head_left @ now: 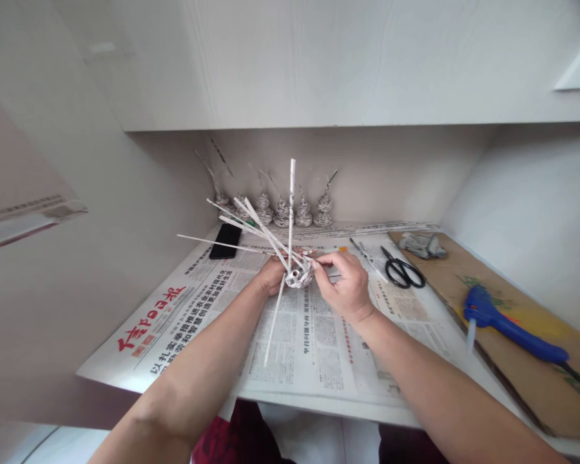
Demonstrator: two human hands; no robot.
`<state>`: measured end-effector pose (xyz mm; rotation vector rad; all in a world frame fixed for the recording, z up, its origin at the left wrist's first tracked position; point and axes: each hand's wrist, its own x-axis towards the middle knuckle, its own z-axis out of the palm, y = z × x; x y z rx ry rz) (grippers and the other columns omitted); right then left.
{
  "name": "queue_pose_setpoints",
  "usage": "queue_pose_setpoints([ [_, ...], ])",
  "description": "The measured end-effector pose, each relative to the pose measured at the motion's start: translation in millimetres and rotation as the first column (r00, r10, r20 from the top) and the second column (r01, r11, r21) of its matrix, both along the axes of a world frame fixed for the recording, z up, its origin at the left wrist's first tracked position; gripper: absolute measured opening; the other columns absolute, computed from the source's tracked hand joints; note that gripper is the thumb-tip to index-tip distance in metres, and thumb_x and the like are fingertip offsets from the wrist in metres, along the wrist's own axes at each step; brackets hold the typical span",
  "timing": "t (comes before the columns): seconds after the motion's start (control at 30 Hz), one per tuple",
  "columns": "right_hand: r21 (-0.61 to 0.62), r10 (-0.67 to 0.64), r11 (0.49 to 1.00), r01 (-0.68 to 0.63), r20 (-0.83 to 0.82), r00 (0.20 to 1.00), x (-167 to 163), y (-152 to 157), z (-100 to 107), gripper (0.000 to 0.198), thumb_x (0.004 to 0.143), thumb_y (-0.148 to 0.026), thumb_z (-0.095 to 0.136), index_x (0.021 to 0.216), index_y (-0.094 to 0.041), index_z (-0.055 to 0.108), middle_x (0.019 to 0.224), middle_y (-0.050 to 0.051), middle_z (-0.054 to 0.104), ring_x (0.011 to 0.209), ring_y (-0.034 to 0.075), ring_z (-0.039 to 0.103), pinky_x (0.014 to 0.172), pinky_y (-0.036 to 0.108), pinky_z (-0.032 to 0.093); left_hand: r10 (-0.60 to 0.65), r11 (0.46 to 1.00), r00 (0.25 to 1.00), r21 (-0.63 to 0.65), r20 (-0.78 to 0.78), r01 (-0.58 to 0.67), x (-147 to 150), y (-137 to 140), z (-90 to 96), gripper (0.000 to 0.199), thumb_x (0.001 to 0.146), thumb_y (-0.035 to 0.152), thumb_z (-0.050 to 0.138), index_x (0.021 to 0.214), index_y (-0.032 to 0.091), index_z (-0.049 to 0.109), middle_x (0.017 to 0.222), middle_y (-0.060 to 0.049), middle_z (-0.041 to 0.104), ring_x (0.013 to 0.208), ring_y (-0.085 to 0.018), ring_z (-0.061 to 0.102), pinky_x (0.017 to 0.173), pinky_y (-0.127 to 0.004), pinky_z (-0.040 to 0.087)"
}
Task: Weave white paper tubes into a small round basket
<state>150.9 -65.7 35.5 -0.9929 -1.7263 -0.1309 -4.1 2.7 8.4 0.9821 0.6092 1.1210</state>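
A small woven piece of rolled newspaper [300, 277] is held above the newspaper sheet, with several long paper tubes [265, 233] fanning out of it up, left and down. My left hand [272, 276] wraps round its left side, the fingers partly hidden behind the tubes. On the other side, my right hand [344, 278] pinches a paper strip at the weave's edge between thumb and forefinger. Beneath both hands lies the spread newspaper [290, 348].
Several gourd-shaped woven paper pieces [283, 214] line the back wall. A black phone [225, 241] lies at left. To the right are black-handled scissors [403, 273], crumpled grey material [421, 245] and a blue glue gun [512, 328] on cardboard [526, 380]. A cabinet panel [338, 64] overhangs the back.
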Motion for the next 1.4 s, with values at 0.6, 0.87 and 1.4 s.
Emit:
queue_pose_setpoints([
  [0.6,-0.251,0.03,0.968,-0.021,0.033,0.999,6.4,20.8,-28.6,0.015,0.083,-0.03,0.057,0.069,-0.023,0.059,0.068,0.001,0.062,0.069,0.017,0.06,0.069,0.029,0.046,0.282,0.943,0.884,-0.279,0.374,-0.183,-27.4,22.2,7.0,0.009,0.079,0.02,0.061,0.087,0.017,0.062,0.082,-0.004,0.068,0.07,-0.016,0.065,0.063,-0.028,0.053],
  [0.87,-0.342,-0.066,0.933,0.112,0.144,0.987,12.7,47.9,-42.6,0.008,0.078,-0.02,0.058,0.083,-0.021,0.064,0.085,0.005,0.069,0.082,0.02,0.062,0.078,0.033,0.048,0.334,0.919,0.839,-0.345,0.43,-0.189,-25.2,27.7,-1.1,0.01,0.08,0.012,0.056,0.086,0.015,0.064,0.078,-0.005,0.069,0.068,-0.016,0.066,0.064,-0.029,0.056],
  [1.4,-0.27,-0.184,0.662,0.699,0.846,0.501,113.8,154.5,-3.2,0.035,0.083,-0.002,0.038,0.108,-0.007,0.062,0.105,0.019,0.064,0.106,0.025,0.054,0.084,0.032,0.041,0.279,0.93,0.873,-0.339,0.401,-0.142,-20.3,29.8,-8.8,0.02,0.079,0.008,0.057,0.096,0.013,0.066,0.079,-0.007,0.071,0.068,-0.016,0.068,0.065,-0.029,0.058],
])
